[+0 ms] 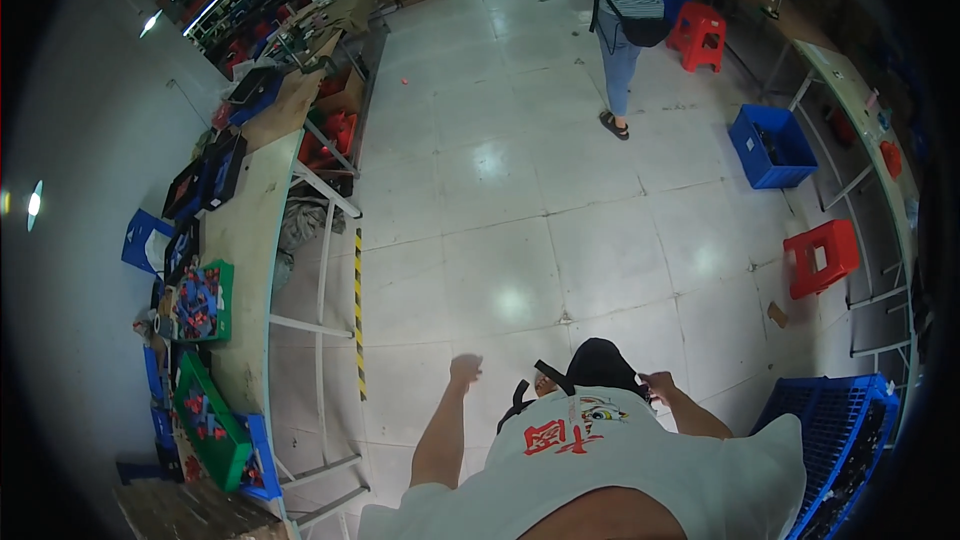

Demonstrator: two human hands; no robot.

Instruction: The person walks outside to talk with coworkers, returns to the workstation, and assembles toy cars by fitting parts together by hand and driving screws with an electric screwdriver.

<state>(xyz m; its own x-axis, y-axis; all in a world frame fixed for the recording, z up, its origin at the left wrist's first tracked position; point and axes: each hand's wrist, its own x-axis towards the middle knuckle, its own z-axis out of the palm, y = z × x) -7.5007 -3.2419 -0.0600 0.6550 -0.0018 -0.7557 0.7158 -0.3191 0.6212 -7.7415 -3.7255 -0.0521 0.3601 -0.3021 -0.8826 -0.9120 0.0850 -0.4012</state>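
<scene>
My left hand (466, 371) hangs beside my body over the tiled floor, fingers loosely parted, with nothing visible in it. On the other side, my right hand (657, 385) is held close to my hip with its fingers curled. A small dark patch shows under those fingers, too small to make out. Between my hands a black rounded thing (603, 363), perhaps cloth, and a black strap (553, 377) stick out past my white T-shirt (650, 460). Part of a foot (545, 383) shows next to the strap.
Along the left runs a workbench (250, 240) with a green tray of red and blue parts (203, 302). Yellow-black tape (360, 315) marks the floor. At right are red stools (822, 258), a blue bin (772, 147) and a blue crate (830, 440). A person (630, 15) stands ahead.
</scene>
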